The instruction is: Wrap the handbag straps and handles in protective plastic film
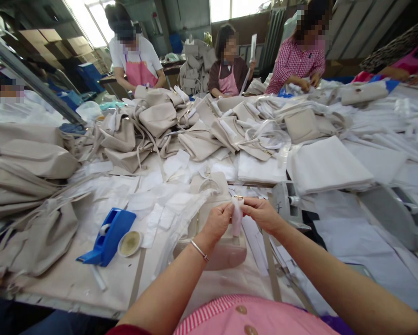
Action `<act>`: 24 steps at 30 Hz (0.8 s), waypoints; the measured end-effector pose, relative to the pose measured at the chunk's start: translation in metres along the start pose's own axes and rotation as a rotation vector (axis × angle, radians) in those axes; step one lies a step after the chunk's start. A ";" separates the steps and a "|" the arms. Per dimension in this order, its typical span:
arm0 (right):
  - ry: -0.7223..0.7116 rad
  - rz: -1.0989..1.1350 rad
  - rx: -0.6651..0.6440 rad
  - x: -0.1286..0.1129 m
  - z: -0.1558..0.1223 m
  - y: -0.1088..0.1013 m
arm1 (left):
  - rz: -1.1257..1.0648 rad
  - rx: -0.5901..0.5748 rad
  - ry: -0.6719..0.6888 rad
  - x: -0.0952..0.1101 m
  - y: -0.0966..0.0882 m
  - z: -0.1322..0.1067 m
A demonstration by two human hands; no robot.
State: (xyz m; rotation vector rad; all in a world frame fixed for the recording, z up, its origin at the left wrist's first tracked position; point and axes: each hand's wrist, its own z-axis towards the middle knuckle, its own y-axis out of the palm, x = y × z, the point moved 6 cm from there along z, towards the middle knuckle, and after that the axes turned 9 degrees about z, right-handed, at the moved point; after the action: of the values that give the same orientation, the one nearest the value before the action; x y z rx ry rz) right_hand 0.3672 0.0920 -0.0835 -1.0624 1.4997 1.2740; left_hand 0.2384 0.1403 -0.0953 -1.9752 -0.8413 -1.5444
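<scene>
Both my hands meet over the table's near middle. My left hand (217, 222), a thin bracelet on its wrist, pinches one side of a small white paper wrap (236, 217) round a strap fitting. My right hand (262, 214) pinches the other side, fingers closed. A small gold metal ring shows at the top of the wrap. Under my hands lies a beige handbag (226, 249) with a clear plastic bag (181, 223) beside it.
A blue tape dispenser (107, 237) and a round tin lid (129, 243) lie at the left. Heaps of beige bags (160, 121) and stacks of white sheets (327, 165) cover the table. A grey tape dispenser (288, 204) stands right. Several aproned people work at the far side.
</scene>
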 end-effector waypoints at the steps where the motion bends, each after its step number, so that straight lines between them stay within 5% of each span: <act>1: -0.017 -0.057 0.014 0.000 0.001 0.000 | 0.085 0.027 0.025 0.005 -0.002 0.000; 5: -0.055 -0.138 0.017 -0.004 0.004 0.003 | 0.349 0.123 0.169 0.028 -0.007 -0.003; 8: -0.057 -0.104 -0.014 -0.005 0.004 0.004 | 0.343 0.142 0.193 0.033 -0.009 -0.005; 15: 0.004 -0.038 0.033 0.016 0.005 -0.001 | -0.020 0.014 0.011 0.009 -0.006 -0.003; 21: 0.046 0.097 -0.038 0.019 0.002 0.009 | -0.027 0.173 -0.015 0.001 -0.014 0.002; 24: 0.061 0.080 -0.078 0.014 0.000 0.009 | -0.103 0.153 -0.057 -0.004 -0.014 0.005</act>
State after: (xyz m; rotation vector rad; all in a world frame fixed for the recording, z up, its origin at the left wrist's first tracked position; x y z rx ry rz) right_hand 0.3552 0.0919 -0.0951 -1.1106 1.5631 1.3767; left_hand 0.2312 0.1525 -0.1003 -1.8998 -1.0676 -1.4390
